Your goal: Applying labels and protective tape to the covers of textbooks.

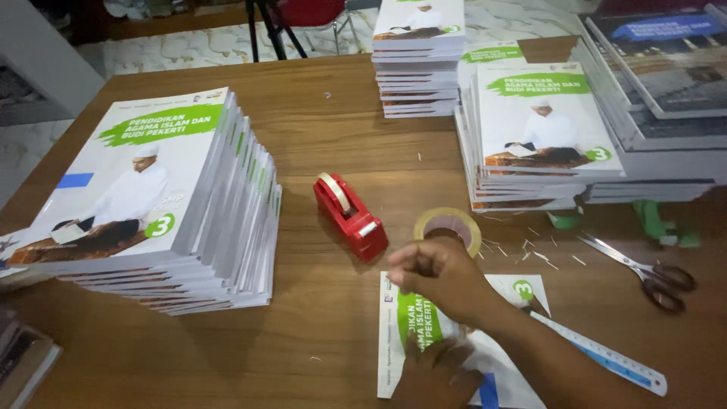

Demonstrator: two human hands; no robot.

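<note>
A thin white book with a green title band (416, 318) lies flat on the wooden table (318, 129) near the front edge. My left hand (433, 375) rests on its cover at the bottom of the view. My right hand (439, 276) hovers over the book's top edge with its fingers curled, the forearm crossing the cover from the lower right. I cannot see whether the fingers pinch anything. A roll of clear tape (448, 227) lies just beyond the right hand. A red tape dispenser (352, 216) stands to its left.
A tall fanned stack of the same books (151, 197) fills the left. More stacks stand at the back middle (418, 57) and right (541, 129), beside larger dark-covered books (666, 76). Scissors (644, 269) and a ruler (606, 356) lie at the right, among paper scraps.
</note>
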